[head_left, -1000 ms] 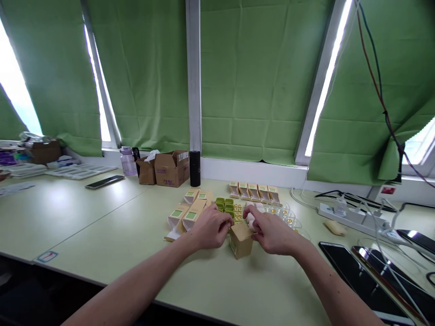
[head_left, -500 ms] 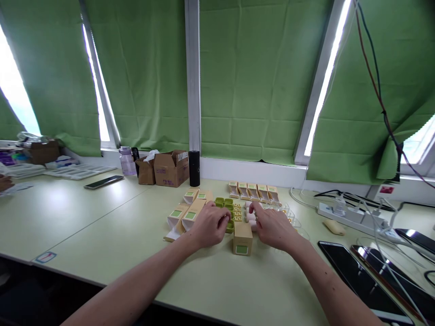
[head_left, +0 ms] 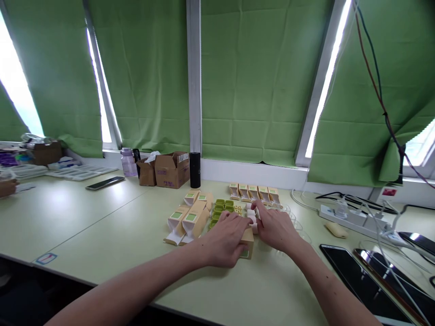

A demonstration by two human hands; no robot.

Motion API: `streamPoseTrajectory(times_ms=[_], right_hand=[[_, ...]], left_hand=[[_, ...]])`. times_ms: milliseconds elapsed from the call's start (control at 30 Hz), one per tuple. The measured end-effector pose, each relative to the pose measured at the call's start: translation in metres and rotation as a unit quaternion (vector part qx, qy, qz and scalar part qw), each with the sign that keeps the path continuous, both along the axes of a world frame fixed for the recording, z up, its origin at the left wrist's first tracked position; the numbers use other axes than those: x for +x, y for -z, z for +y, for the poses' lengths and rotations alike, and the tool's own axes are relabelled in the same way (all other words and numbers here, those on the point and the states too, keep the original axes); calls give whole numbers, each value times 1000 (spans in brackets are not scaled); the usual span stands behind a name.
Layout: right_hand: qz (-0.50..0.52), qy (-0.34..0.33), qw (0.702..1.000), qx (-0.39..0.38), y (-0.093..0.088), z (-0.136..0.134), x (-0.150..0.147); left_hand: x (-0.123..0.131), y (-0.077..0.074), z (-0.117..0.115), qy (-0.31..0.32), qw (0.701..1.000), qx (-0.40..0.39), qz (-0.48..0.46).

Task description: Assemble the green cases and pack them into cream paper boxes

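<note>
My left hand (head_left: 227, 238) is wrapped over a small tan carton with a green label (head_left: 247, 244) standing on the pale green table (head_left: 102, 226). My right hand (head_left: 276, 226) hovers just right of it, fingers curled and reaching into a cluster of small white pieces (head_left: 252, 216); whether it holds one is hidden. Behind my hands lie green square trays (head_left: 220, 207) and tiny yellow items (head_left: 238, 209). Open tan cartons (head_left: 187, 219) lie to the left. A row of upright cartons (head_left: 253, 192) stands further back.
Brown cardboard boxes (head_left: 171, 169), a black cylinder (head_left: 195, 169) and a pale bottle (head_left: 128, 161) stand by the window sill. A phone (head_left: 104, 182) lies at the left. A power strip with cables (head_left: 353, 216), a yellowish item (head_left: 335, 229) and dark screens (head_left: 367, 278) fill the right. Another person's hand (head_left: 7, 186) is at far left.
My left hand moved right from the green trays and closed over the upright carton. My right hand let go of the carton and shifted back toward the white pieces.
</note>
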State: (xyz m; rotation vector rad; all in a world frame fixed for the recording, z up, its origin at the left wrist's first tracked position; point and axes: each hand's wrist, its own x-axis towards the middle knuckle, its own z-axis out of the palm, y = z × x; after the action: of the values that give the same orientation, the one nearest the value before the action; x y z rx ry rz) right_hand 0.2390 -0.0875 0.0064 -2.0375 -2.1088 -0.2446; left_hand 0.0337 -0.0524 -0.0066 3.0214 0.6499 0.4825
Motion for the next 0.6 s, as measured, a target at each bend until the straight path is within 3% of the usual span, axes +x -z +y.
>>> streamPoseTrajectory(times_ms=[167,267,433,500,600], right_hand=[[10,13,1000,11,-3,0,1],[20,40,999,28,-7,-1,0],[28,54,997,46,-8,-1,-3],[31,43,997,47,-7,-1,-4],[34,30,998,43,-4,-1,-6]], left_hand=[[2,-23,3,20,999,-43,19],[2,-45,24,17,998,-63,-11],[9,-74,97,-77,995,-51,-43],[14,-78,130,-137,990,-30,-23],[20,-73,173,-177,984,-27,-13]])
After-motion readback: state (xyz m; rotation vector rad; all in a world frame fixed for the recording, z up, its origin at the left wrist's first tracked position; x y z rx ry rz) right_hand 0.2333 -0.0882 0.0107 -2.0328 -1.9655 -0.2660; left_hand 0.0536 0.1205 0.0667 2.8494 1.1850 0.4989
